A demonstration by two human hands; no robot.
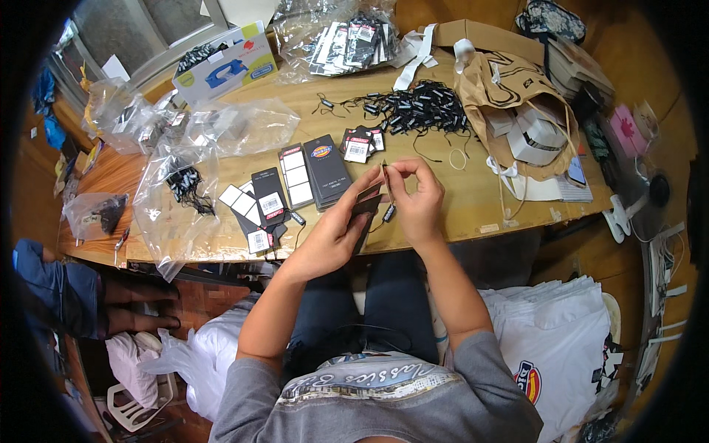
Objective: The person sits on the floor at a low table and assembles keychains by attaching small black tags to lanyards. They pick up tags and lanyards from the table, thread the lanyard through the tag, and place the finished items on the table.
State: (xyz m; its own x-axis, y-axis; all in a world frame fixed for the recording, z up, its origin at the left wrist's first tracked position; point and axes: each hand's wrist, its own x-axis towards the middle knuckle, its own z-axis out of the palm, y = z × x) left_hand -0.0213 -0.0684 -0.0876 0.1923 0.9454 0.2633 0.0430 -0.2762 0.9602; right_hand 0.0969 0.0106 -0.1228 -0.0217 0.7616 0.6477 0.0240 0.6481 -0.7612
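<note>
Over the table's near edge, my left hand (338, 230) is closed around black hang tags (363, 221). My right hand (418, 201) pinches the upper end of a tag, its fingertips close to my left fingers; any cord between them is too small to make out. A black string seal (389, 213) dangles just below my hands. Beyond my left hand lie a stack of black hang tags (325, 168) and a pile of white-labelled tags (297, 177). Finished-looking tags with strings (270, 201) fan out further left, and a few small red-and-white tags (359, 145) sit behind.
A heap of black string seals (425, 107) lies at the back, beside an open brown paper bag (509, 88). Clear plastic bags (170, 214) spread over the left side near an iron's box (225, 68). White shirts (550, 332) are stacked at my right; another person's legs (140, 303) show at left.
</note>
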